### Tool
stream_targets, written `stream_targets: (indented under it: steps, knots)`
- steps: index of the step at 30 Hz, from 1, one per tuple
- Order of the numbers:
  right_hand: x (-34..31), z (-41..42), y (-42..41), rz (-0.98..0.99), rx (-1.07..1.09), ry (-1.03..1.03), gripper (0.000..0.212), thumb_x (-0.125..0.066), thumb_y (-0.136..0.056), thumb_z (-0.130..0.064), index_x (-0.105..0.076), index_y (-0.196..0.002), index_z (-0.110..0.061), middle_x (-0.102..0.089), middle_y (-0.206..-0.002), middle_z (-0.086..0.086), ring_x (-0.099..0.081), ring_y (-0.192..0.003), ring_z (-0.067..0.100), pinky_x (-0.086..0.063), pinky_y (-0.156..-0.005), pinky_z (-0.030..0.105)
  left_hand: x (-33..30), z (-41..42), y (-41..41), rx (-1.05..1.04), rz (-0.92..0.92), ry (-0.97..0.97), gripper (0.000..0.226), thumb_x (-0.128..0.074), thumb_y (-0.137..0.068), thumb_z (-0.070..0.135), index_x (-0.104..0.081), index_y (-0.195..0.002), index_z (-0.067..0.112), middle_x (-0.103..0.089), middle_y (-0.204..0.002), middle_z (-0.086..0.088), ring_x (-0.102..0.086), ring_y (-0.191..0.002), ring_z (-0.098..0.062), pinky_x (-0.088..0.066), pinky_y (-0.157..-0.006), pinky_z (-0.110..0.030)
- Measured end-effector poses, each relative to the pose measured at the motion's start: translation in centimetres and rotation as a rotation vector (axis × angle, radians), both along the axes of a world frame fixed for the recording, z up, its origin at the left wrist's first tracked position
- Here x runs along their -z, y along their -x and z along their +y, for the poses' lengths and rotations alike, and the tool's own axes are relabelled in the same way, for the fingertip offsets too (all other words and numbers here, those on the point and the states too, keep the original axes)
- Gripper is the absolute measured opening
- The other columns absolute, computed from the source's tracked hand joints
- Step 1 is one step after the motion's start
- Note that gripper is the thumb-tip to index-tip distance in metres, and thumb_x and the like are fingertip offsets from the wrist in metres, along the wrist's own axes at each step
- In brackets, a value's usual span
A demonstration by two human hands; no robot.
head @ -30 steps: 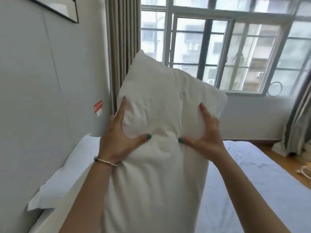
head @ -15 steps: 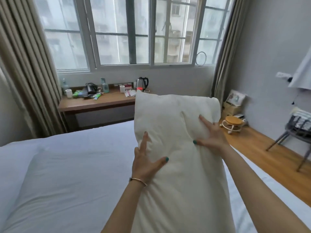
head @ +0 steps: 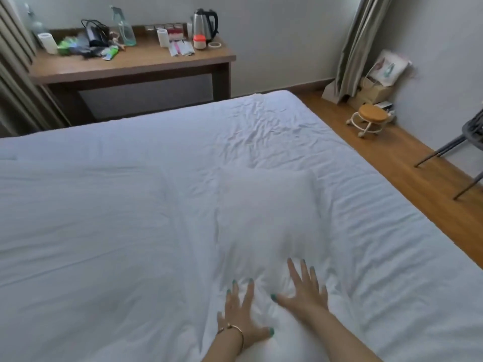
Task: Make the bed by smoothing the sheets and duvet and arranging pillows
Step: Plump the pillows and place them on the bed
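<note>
Pillow (head: 264, 226) lies flat on the bed (head: 104, 231), nearer its right edge | your left hand (head: 241, 313) and right hand (head: 304, 290) rest spread wide on its near end, gripping nothing | judged light, soft, yielding | take it by the corners.

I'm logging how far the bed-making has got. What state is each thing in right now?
White pillow: lying flat on the bed.
White sheet: wrinkled near the far end.
Left hand: open, fingers spread, on the pillow.
Right hand: open, pressing the pillow.
Steel kettle: upright, lid closed.
</note>
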State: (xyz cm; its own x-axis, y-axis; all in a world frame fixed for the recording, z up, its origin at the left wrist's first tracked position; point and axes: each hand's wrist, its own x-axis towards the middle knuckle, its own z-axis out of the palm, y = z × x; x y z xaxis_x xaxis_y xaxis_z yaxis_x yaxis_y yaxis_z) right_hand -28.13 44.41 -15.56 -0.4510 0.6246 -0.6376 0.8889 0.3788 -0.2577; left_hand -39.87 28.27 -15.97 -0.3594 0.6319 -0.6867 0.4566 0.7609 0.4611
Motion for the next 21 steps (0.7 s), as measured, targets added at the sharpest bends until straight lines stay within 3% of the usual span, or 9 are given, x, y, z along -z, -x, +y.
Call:
stream_targets:
  steps: [3,10,14,17,21]
  knots:
    - [0.8,-0.2,-0.8,-0.017,0.000,0.015,0.115,-0.051,-0.062,-0.088,0.023,-0.143,-0.054,0.039,-0.148,-0.020,0.026,-0.146,0.016,0.003,-0.117,0.055,0.4,-1.2,0.0,0.047,-0.001,0.034,0.121,-0.069,-0.063,0.067,0.024,-0.139,0.055,0.038,-0.152,0.008,0.021,-0.146,-0.020,-0.016,-0.117,-0.051]
    - [1.1,0.3,0.3,-0.062,0.030,0.013,0.116,-0.052,-0.062,-0.089,0.024,-0.142,-0.054,0.035,-0.154,-0.015,0.024,-0.146,0.019,-0.002,-0.115,0.059,0.0,-1.7,1.5,0.032,-0.056,0.023,0.110,-0.070,-0.074,0.055,0.015,-0.143,0.054,0.022,-0.159,0.005,0.006,-0.149,-0.022,-0.021,-0.117,-0.040]
    - [-0.7,-1.4,3.4,-0.040,0.231,0.008,0.097,-0.026,-0.071,-0.092,0.013,-0.149,-0.049,0.024,-0.160,-0.011,0.018,-0.148,0.024,0.000,-0.116,0.059,-1.4,-2.4,5.2,-0.064,0.034,-0.042,0.098,-0.063,-0.083,0.053,0.009,-0.148,0.046,0.007,-0.162,0.004,-0.004,-0.148,-0.021,-0.019,-0.118,-0.035]
    - [-3.3,-3.1,9.2,0.065,0.269,0.011,0.092,-0.022,-0.076,-0.088,0.006,-0.152,-0.045,0.016,-0.162,-0.009,0.012,-0.149,0.027,0.001,-0.117,0.056,-3.8,-3.2,9.8,-0.199,0.104,-0.137,0.089,-0.057,-0.089,0.052,0.007,-0.150,0.043,0.000,-0.162,0.001,-0.008,-0.148,-0.022,-0.018,-0.118,-0.037]
    - [-7.4,-7.7,19.0,0.391,0.042,0.172,0.095,-0.032,-0.074,-0.087,-0.009,-0.153,-0.040,-0.004,-0.164,-0.006,-0.006,-0.150,0.019,-0.010,-0.120,0.046,-7.3,-8.4,17.1,-0.390,0.252,-0.208,0.085,-0.056,-0.091,0.047,0.003,-0.151,0.039,-0.006,-0.162,-0.002,-0.012,-0.147,-0.023,-0.020,-0.117,-0.037]
